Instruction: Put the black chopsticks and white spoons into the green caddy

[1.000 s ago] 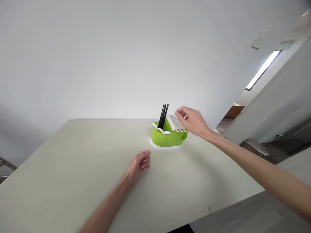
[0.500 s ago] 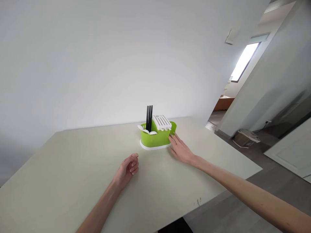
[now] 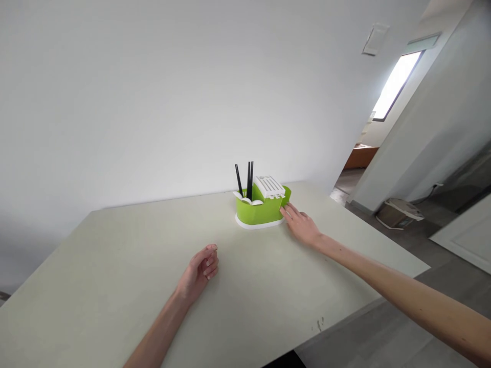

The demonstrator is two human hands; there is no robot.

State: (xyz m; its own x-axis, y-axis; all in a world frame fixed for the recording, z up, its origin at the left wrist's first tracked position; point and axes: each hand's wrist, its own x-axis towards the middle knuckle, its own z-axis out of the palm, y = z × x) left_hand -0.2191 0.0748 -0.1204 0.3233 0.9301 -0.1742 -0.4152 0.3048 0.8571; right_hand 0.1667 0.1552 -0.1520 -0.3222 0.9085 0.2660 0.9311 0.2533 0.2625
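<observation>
- Since a second ago, my right hand (image 3: 301, 223) has dropped from the white slotted rack (image 3: 269, 186) to the table (image 3: 115, 266).
- Its spread fingers touch the green cutlery caddy (image 3: 261, 208), far side.
- My left hand (image 3: 199, 271) rests loosely curled, holding nothing.

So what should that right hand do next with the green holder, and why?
Probably close the right hand around the green holder: its fingertips only touch the holder's right side, with no grip yet. The left hand rests curled on the table, apart from it.
</observation>
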